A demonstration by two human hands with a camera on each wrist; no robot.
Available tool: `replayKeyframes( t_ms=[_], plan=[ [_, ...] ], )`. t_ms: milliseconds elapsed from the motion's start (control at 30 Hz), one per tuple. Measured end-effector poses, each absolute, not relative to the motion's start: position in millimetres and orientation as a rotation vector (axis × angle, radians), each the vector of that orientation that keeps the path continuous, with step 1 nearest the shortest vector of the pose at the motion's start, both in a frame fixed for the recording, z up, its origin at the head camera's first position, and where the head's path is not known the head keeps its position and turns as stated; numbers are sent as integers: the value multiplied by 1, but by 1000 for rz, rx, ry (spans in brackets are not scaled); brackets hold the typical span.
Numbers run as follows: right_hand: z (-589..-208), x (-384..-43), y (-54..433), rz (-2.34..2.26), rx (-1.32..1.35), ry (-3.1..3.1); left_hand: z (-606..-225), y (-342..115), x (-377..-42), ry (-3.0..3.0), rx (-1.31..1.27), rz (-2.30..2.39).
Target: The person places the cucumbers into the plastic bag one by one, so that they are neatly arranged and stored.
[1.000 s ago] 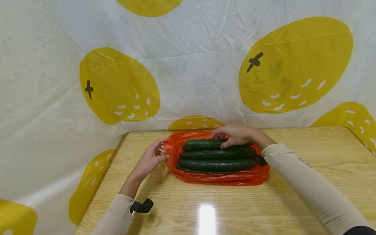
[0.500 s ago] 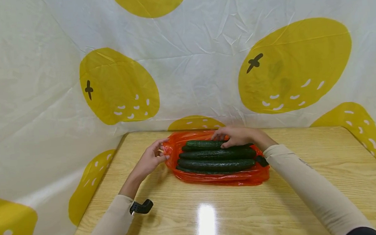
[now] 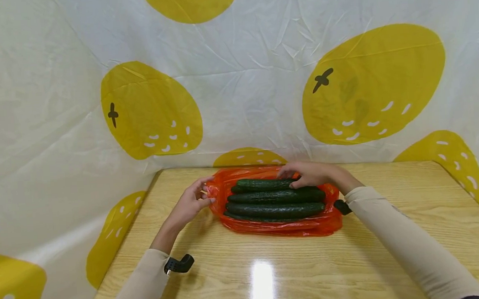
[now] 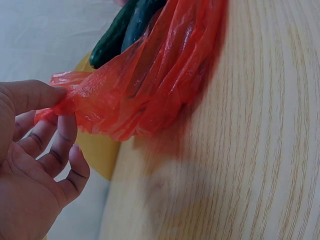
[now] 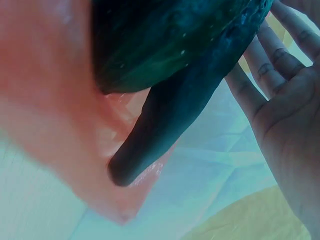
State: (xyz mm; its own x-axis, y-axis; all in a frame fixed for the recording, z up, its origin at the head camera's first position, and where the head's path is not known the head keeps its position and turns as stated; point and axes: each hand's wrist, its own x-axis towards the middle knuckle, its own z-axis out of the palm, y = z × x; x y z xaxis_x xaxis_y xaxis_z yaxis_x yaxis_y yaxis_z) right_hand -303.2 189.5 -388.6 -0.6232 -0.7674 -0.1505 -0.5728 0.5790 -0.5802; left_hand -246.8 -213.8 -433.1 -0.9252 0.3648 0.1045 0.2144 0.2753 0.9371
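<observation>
An orange-red plastic bag lies spread on the table with several dark green cucumbers side by side on it. My left hand pinches the gathered left end of the bag between thumb and fingertips; in the left wrist view the film stretches away from that pinch. Over the right part of the farthest cucumber is my right hand, thumb on the near side. The right wrist view shows its fingers fairly straight along a cucumber.
The wooden table reaches to a white curtain with yellow fruit prints, at the back and left. A black wrist device sits at the left cuff, another at the right, close by the bag's right end.
My right hand has slid a little to the right along the far cucumber, which stays in place. The left hand and the bag hardly differ.
</observation>
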Motion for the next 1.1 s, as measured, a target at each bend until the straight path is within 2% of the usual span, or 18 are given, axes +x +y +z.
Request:
replayKeyframes(
  t_ms=[467, 1100],
  plan=[
    [-371, -282, 212, -814, -995, 2450, -432, -217, -248, 2481, 494, 1677],
    [-362, -227, 244, -891, -1137, 2770, -425, -223, -239, 2516, 486, 1611]
  ],
)
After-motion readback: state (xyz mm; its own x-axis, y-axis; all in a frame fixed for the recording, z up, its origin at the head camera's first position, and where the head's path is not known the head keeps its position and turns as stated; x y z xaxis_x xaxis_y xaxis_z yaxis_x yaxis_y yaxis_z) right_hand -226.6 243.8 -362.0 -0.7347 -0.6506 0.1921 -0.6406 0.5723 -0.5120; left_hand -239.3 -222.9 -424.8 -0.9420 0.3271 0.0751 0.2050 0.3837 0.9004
